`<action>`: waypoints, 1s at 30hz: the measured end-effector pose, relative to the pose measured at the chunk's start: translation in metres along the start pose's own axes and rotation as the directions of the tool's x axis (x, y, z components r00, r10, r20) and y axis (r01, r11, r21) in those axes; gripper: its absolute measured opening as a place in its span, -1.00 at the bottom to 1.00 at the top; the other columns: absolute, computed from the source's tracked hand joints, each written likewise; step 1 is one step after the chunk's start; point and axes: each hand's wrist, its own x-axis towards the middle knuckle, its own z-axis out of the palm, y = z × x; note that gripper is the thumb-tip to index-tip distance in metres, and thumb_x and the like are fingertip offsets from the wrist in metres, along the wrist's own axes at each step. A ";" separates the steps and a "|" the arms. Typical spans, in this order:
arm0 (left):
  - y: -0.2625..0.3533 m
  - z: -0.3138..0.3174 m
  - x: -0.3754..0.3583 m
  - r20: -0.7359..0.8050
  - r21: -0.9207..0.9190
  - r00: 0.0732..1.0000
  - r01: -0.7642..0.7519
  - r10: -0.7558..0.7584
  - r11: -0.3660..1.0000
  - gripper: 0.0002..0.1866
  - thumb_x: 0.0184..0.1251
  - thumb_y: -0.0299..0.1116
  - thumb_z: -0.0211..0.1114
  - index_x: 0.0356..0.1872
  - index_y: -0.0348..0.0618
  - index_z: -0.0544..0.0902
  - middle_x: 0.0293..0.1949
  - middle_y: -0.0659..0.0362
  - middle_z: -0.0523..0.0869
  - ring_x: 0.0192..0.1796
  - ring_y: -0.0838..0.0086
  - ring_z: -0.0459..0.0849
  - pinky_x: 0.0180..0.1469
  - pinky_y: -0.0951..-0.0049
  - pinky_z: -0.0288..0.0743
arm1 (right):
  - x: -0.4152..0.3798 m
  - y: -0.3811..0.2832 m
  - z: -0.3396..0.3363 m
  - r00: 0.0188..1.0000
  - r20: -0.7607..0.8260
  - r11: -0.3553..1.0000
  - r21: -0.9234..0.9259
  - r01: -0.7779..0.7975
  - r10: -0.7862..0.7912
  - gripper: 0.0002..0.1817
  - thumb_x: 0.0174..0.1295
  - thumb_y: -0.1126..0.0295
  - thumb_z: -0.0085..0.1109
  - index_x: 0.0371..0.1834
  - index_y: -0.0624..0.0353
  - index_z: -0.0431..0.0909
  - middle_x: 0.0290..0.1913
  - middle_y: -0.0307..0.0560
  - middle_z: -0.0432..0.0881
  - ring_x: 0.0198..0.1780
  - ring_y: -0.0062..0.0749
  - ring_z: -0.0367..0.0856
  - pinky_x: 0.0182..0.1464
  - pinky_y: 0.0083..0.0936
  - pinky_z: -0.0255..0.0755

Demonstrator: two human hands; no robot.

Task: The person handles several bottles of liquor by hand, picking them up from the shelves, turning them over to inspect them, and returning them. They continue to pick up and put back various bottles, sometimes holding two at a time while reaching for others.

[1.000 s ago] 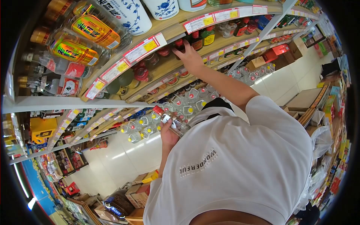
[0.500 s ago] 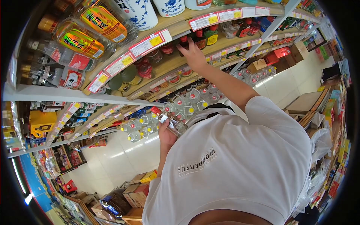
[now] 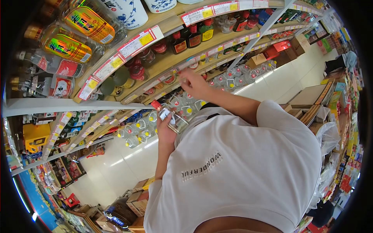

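Observation:
A clear glass bottle (image 3: 175, 119) with a red cap and a white label leans in my left hand (image 3: 166, 130), whose fingers wrap round it in front of the shirt. My right hand (image 3: 193, 83) is slightly blurred, its fingers loosely bent and apart with nothing visible in them. It is nearest to the lower shelf edge (image 3: 171, 73). Above it stand dark bottles with red caps (image 3: 180, 44) and a green-capped bottle with a yellow label (image 3: 206, 32).
Large bottles with orange labels (image 3: 89, 24) fill the upper left shelf. Price tags line the curved shelf edges (image 3: 140, 40). Several clear jugs (image 3: 237, 75) stand low behind my right hand. Cartons (image 3: 311, 95) are stacked at the right, and a yellow box (image 3: 35, 136) sits at the left.
My right hand has come away from the dark bottles and moved down, off the shelf. My left hand still holds the clear bottle. The view has shifted slightly.

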 end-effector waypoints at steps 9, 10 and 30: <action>0.004 0.045 0.031 0.183 0.245 0.983 -0.070 0.025 0.967 -0.24 0.28 -0.68 0.22 0.43 -0.03 0.05 0.07 -0.11 0.59 -0.08 0.05 0.76 -0.13 0.09 0.71 | -0.006 -0.024 0.002 0.762 0.528 0.715 0.358 -0.600 0.375 -0.62 0.45 0.12 0.17 -0.16 0.30 0.65 -0.39 -0.16 0.67 -0.37 -0.59 0.59 -0.33 -0.52 0.48; 0.003 0.044 0.036 0.189 0.266 0.981 -0.081 0.031 0.960 -0.23 0.28 -0.68 0.22 0.43 -0.04 0.04 0.09 -0.11 0.58 -0.08 0.07 0.76 -0.13 0.11 0.72 | -0.002 -0.029 -0.004 0.757 0.533 0.739 0.319 -0.594 0.378 -0.60 0.45 0.10 0.17 -0.15 0.30 0.66 -0.39 -0.15 0.68 -0.36 -0.59 0.60 -0.33 -0.54 0.48; 0.070 0.033 0.101 0.048 0.728 0.705 -0.509 0.707 0.459 -0.31 0.26 -0.41 0.47 0.29 -0.30 0.23 0.14 -0.02 0.45 0.17 0.31 0.49 0.20 0.31 0.49 | 0.116 -0.042 -0.033 0.995 0.079 0.994 -0.100 -0.048 0.056 -0.46 0.08 0.05 0.52 -0.01 0.23 0.69 -0.32 0.08 0.70 -0.41 -0.20 0.64 -0.24 -0.29 0.50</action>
